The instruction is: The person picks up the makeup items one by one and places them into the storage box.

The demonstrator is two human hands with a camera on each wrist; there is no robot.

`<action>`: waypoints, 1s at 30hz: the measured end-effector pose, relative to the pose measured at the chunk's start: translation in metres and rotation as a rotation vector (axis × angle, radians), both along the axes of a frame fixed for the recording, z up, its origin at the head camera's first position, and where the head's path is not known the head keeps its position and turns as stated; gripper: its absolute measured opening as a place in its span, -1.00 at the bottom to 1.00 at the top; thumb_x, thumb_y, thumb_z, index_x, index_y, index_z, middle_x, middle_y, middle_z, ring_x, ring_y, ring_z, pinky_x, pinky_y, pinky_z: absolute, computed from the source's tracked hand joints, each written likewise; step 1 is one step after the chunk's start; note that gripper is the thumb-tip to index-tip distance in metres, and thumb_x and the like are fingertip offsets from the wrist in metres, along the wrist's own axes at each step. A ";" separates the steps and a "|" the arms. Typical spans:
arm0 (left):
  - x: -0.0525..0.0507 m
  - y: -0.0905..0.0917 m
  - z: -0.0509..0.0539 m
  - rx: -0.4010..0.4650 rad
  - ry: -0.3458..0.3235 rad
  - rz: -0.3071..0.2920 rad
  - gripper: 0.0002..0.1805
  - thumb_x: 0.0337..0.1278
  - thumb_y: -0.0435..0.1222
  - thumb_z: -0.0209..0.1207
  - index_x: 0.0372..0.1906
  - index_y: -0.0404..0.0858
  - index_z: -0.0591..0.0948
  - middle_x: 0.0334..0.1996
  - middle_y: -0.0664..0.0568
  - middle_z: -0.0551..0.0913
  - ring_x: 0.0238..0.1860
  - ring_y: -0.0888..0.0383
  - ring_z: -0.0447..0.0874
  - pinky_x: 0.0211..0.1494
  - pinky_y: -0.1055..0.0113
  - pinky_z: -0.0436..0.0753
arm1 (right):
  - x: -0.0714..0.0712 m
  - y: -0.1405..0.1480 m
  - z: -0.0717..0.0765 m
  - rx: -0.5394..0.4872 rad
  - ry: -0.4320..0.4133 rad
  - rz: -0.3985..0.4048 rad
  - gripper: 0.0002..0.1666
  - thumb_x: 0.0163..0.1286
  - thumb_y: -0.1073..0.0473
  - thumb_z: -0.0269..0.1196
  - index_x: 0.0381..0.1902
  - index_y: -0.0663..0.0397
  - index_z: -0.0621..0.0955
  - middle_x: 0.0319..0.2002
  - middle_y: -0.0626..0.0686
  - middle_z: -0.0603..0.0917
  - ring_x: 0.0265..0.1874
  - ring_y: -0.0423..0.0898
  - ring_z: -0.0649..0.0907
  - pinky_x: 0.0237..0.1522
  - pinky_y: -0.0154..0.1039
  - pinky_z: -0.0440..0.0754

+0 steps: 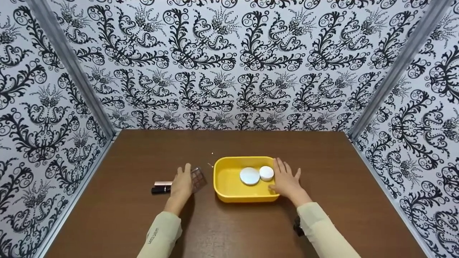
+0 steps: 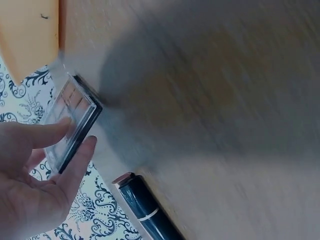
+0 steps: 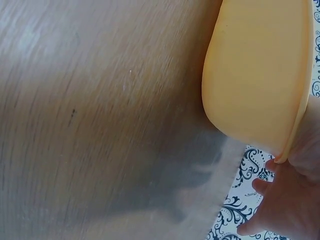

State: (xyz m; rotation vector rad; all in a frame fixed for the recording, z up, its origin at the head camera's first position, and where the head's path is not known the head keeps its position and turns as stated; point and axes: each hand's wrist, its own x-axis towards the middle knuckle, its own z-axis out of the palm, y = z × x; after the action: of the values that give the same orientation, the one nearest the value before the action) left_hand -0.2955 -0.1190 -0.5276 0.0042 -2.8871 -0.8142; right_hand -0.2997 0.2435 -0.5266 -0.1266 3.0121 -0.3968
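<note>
My left hand (image 1: 182, 182) pinches a makeup palette (image 2: 75, 120) with a clear lid and dark base, its thumb on the lid and fingers beneath. In the left wrist view the palette is tilted. A black lipstick tube (image 1: 161, 189) and a pink tube (image 1: 163, 183) lie just left of that hand. A yellow plastic tub (image 1: 226, 196) contains a large round white container (image 1: 249, 176) and a smaller white one (image 1: 266, 173). Over the tub's right rim rests my right hand (image 1: 287, 182), its fingers straight and spread, with the thumb toward the inside.
The brown tabletop (image 1: 229, 229) meets patterned wall panels (image 1: 229, 89) at the back and both sides. Tiny light specks (image 1: 211, 165) lie by the tub's left end. A dark object (image 1: 298, 226) shows beneath the right sleeve.
</note>
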 end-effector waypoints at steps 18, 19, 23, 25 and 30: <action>0.005 -0.003 0.042 0.101 0.138 -0.001 -0.67 0.27 -0.43 0.18 0.10 -0.14 0.52 0.06 -0.20 0.56 0.00 -0.29 0.66 -0.03 -0.16 0.65 | 0.001 0.002 0.003 -0.027 0.007 -0.001 0.24 0.25 -0.01 0.40 0.60 0.16 -0.12 0.61 0.23 -0.08 0.56 0.32 0.00 0.35 0.60 -0.31; 0.005 -0.002 0.044 0.106 0.149 -0.005 -0.66 0.26 -0.44 0.18 0.10 -0.13 0.53 0.06 -0.20 0.57 0.01 -0.28 0.66 -0.03 -0.16 0.65 | 0.001 0.002 0.003 -0.028 0.005 -0.002 0.24 0.25 -0.01 0.41 0.60 0.15 -0.12 0.61 0.23 -0.08 0.56 0.31 0.00 0.35 0.60 -0.32; 0.004 0.002 0.048 0.135 0.176 -0.016 -0.63 0.22 -0.46 0.19 0.09 -0.11 0.56 0.06 -0.18 0.59 0.06 -0.27 0.64 0.00 -0.17 0.64 | 0.001 0.001 0.002 -0.019 -0.001 -0.003 0.24 0.26 -0.02 0.41 0.60 0.14 -0.12 0.61 0.23 -0.08 0.56 0.31 0.00 0.35 0.60 -0.31; 0.005 0.004 0.050 0.151 0.177 -0.021 -0.63 0.22 -0.47 0.20 0.09 -0.10 0.57 0.05 -0.18 0.60 0.08 -0.25 0.64 0.03 -0.17 0.63 | 0.000 0.002 0.001 -0.015 -0.003 -0.001 0.24 0.26 -0.02 0.40 0.60 0.15 -0.12 0.61 0.23 -0.08 0.56 0.31 0.00 0.35 0.60 -0.30; 0.005 0.012 0.051 0.191 0.189 -0.039 -0.64 0.21 -0.47 0.20 0.07 -0.11 0.59 0.02 -0.16 0.63 0.09 -0.21 0.63 0.07 -0.14 0.62 | 0.000 0.001 -0.001 -0.010 -0.005 -0.003 0.24 0.27 -0.03 0.39 0.60 0.15 -0.13 0.61 0.23 -0.09 0.56 0.31 0.00 0.35 0.61 -0.30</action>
State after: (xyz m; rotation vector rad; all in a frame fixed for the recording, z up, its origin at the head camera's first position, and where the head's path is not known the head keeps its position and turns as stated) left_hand -0.2907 -0.1074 -0.4770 -0.1027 -2.6319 -1.0348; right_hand -0.3002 0.2446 -0.5272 -0.1219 3.0055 -0.4126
